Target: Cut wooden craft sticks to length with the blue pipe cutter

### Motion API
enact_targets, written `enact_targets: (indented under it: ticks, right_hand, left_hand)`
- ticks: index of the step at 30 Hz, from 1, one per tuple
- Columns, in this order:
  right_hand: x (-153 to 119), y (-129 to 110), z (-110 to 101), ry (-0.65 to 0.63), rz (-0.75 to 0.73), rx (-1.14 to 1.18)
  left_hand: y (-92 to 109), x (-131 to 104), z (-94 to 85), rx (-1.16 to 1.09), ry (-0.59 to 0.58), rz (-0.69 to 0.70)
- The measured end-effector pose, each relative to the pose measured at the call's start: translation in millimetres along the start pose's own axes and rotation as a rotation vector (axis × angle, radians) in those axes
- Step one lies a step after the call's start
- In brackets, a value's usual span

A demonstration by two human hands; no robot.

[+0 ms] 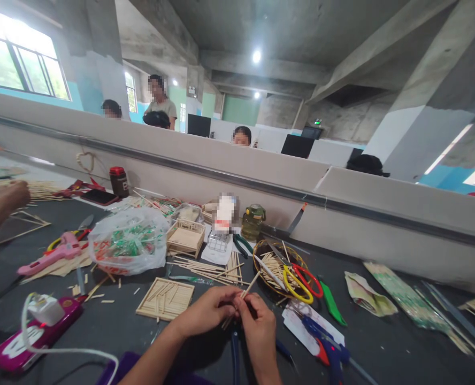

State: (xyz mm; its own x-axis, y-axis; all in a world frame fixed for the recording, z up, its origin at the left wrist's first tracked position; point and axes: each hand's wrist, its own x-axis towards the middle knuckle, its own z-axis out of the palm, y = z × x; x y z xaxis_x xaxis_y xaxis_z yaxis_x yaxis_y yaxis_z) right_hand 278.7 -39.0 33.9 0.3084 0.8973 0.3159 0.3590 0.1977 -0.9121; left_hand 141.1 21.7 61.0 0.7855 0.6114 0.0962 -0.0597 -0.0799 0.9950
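Observation:
My left hand point(207, 311) and my right hand point(257, 321) meet low in the middle of the head view, both closed with fingertips pinched together. Between them they grip a few thin wooden sticks point(253, 283), whose ends poke out above and below the fingers; how many is hidden. Just left of my left hand lies a square panel of sticks point(165, 299) with loose short pieces on top. Blue-handled pliers point(235, 355) rest on the table, partly behind my right hand. Beyond my hands are loose wooden sticks point(209, 269) in a rough pile.
A basket of sticks point(267, 262) holds red- and yellow-handled scissors point(297, 283). A blue glue gun point(326, 342) lies right, a pink glue gun point(55, 254) left, near a plastic bag point(127, 240) and purple power strip point(40, 334). A co-worker's hand point(7, 200) is at far left.

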Motion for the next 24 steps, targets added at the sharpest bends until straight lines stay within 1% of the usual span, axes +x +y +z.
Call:
enact_targets:
  ticks: [2, 5, 8, 11, 14, 19, 24]
  right_hand:
    - [-2, -6, -1, -0.033, -0.069, -0.031]
    - [-3, -13, 0, -0.089, -0.106, -0.041]
    - [-4, -14, 3, -0.131, -0.090, -0.044]
    - [-4, -13, 4, -0.143, -0.058, -0.033]
    - [-5, -12, 4, -0.143, -0.060, -0.030]
    - [-3, -8, 3, -0.149, -0.068, -0.077]
    - [-3, -9, 1, -0.151, -0.068, -0.084]
  left_hand:
    - [2, -8, 0.2, -0.076, -0.007, 0.002]
    - [-6, -14, -0.9, -0.080, 0.066, 0.022]
    - [-20, -15, -0.8, -0.082, 0.165, 0.043]
    - [-35, -15, 1.2, -0.154, 0.249, 0.027]
    - [-44, -14, 4.3, -0.212, 0.317, 0.008]
    - [-46, -14, 8.8, -0.300, 0.306, -0.011]
    - [-48, -15, 9.4, -0.294, 0.295, -0.021]
